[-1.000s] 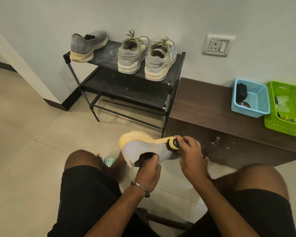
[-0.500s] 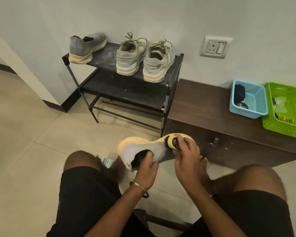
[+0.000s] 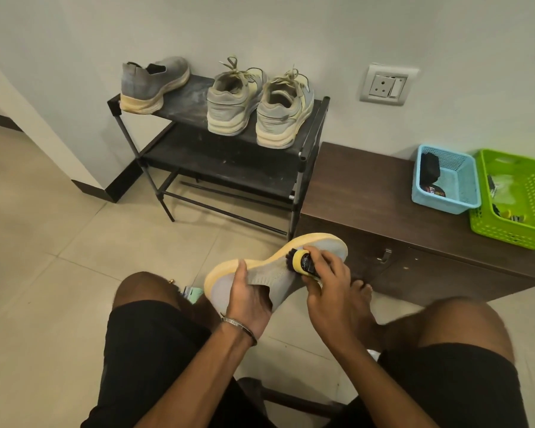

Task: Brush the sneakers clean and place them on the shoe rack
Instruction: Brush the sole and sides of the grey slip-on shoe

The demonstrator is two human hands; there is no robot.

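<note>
1. Tiled floor [image 3: 59, 242], plain wall, person seated above it.
2. Grey knit sneaker [image 3: 275, 273] held on its side over the knees; left hand [image 3: 247, 301] grips its collar, thumb over the upper.
3. Right hand [image 3: 328, 282] curled round yellow brush [image 3: 301, 262], bristles on the upper near the toe.
4. Best: short firm strokes, left hand bracing.
5. Brush label unreadable.
6. Shoe rack [image 3: 309, 140] holds its mate [image 3: 152, 84] and a laced pair [image 3: 260, 106]; cabinet surface [image 3: 362, 186] has the baskets.

Green basket [image 3: 519, 196], at 3 o'clock, cut by the right edge, contents too small to tell; left hand's [image 3: 249, 299] fingers hidden inside the sneaker [image 3: 278, 273]; brush [image 3: 301, 262] label illegible, handle hidden under right hand [image 3: 329, 288].
</note>
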